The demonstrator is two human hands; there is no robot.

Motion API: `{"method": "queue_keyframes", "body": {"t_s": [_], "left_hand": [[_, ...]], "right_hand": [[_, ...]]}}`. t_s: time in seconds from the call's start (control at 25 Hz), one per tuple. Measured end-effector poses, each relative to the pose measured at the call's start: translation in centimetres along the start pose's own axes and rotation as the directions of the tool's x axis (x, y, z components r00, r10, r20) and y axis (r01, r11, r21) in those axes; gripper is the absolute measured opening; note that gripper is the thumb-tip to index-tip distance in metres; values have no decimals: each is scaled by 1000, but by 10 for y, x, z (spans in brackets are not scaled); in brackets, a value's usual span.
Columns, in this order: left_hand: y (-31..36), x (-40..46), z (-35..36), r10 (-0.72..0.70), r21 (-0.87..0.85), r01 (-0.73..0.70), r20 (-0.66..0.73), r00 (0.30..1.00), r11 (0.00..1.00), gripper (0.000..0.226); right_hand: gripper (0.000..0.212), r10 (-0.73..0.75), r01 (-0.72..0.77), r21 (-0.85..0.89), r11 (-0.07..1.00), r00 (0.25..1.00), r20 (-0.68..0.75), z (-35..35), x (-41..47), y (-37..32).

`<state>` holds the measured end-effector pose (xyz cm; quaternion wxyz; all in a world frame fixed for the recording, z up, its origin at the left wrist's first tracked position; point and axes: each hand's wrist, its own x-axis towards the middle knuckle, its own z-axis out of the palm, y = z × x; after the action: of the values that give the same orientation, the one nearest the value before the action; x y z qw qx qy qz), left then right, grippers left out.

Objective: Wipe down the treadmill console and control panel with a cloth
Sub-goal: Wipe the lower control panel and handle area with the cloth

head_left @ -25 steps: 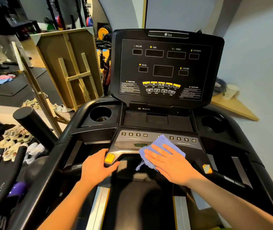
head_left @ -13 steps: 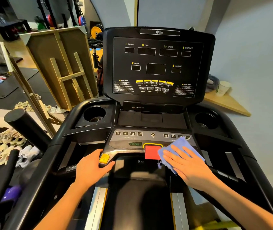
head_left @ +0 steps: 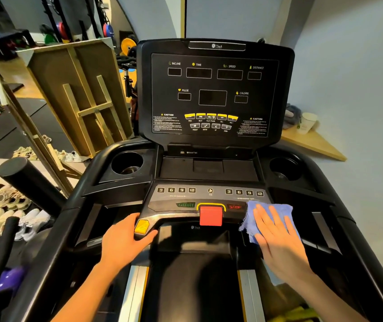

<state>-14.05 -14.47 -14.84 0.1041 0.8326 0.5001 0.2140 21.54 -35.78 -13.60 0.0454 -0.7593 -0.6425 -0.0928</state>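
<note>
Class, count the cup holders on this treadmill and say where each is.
2. The left cup holder sits at the left end of the console, the right cup holder at its right end. No others appear hidden.

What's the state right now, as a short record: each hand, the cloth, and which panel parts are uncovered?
left hand: grips the handlebar beside the yellow button
right hand: flat, fingers straight, pressing the cloth
cloth: blue, on the right end of the control panel, just right of the STOP label
red button: uncovered, centre
console: displays dark, no hand on it
</note>
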Motion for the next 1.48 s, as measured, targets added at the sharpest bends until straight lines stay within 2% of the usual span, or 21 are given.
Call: {"method": "queue_keyframes", "body": {"t_s": [0.04, 0.12, 0.16, 0.2, 0.28, 0.44, 0.68, 0.88, 1.08, 1.4, 1.48], "left_hand": [[0, 0, 0, -6, 0, 6, 0, 1000, 1000, 76], [0, 1, 0, -15, -2, 15, 5, 1000, 1000, 75], [0, 1, 0, -13, -1, 13, 6, 1000, 1000, 76], [0, 1, 0, -11, -4, 11, 7, 1000, 1000, 79], [-1, 1, 1, -13, -14, 13, 12, 1000, 1000, 82], [-2, 1, 1, -22, -25, 22, 18, 1000, 999, 81], [0, 1, 1, -26, -20, 26, 6, 1000, 999, 85], [0, 0, 2, -26, -30, 26, -1, 1000, 999, 85], [1, -1, 1, -31, -29, 31, 0, 1000, 999, 86], [-1, 1, -1, -22, -16, 22, 32, 999, 1000, 58], [-1, 1, 0, -17, -30, 18, 37, 999, 999, 55]], "right_hand": [[53, 73, -72, 22, 997, 997, -13, -4, 8, -4], [86, 230, -228, 93, 969, 973, -14, -1, 25, -6], [87, 285, -282, 89, 955, 958, -22, 2, 33, -8], [78, 336, -334, 85, 939, 942, -8, 7, 41, -9], [67, 408, -413, 57, 909, 909, 84, 13, 56, -8], [71, 473, -479, 64, 876, 877, 89, 10, 85, -14], [66, 514, -521, 177, 835, 853, 90, 6, 115, -44], [67, 422, -432, 247, 867, 902, 97, 3, 136, -88], [67, 208, -240, 324, 915, 970, 128, -6, 158, -153], [81, 9, -27, 275, 961, 998, 65, 10, 174, -216], [79, -60, 41, 277, 960, 996, 62, 8, 173, -218]]}}
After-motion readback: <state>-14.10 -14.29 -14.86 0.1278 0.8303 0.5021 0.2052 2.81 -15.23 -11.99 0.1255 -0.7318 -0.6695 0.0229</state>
